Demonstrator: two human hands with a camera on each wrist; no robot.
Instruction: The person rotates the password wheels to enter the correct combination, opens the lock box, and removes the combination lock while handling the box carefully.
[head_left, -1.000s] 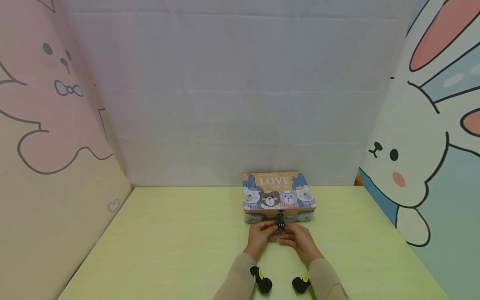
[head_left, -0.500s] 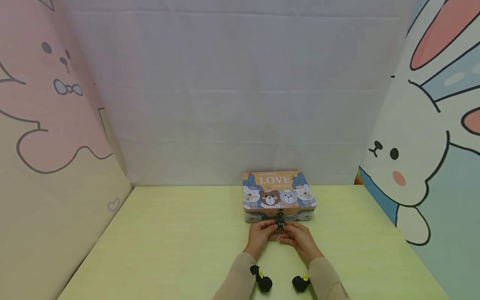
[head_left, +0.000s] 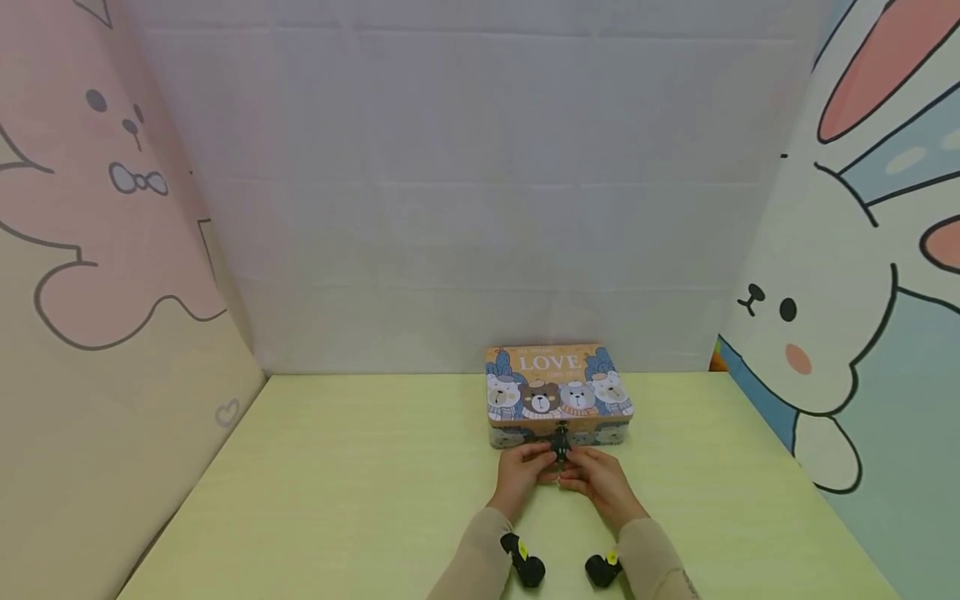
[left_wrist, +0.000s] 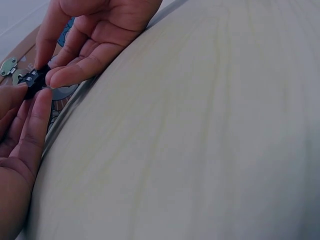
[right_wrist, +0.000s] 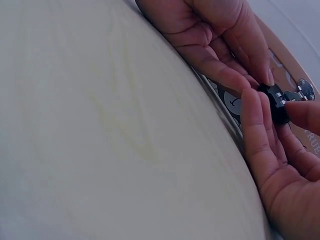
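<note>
A decorated tin box (head_left: pixel 558 383) with bears and the word LOVE on its lid stands closed on the table, a metal clasp (right_wrist: pixel 306 90) at its front. From the clasp hangs a small black combination padlock (head_left: pixel 561 442), with pale marks on its dials in both wrist views. My left hand (head_left: pixel 517 475) pinches the padlock from the left, between thumb and fingers. On the other side, my right hand (head_left: pixel 600 482) holds it the same way, and the fingertips of both hands almost meet below it. Fingers cover part of the padlock (left_wrist: pixel 34 82).
The pale yellow table (head_left: pixel 337 483) spreads out around the box and hands. A white sheet (head_left: pixel 480 192) rises behind the box, close to its back edge. Cartoon-printed panels stand at the left and right, including a rabbit panel (head_left: pixel 832 333).
Both hands stay at the padlock with almost no visible movement. The box stays in place, and the head view shifts very slightly.
</note>
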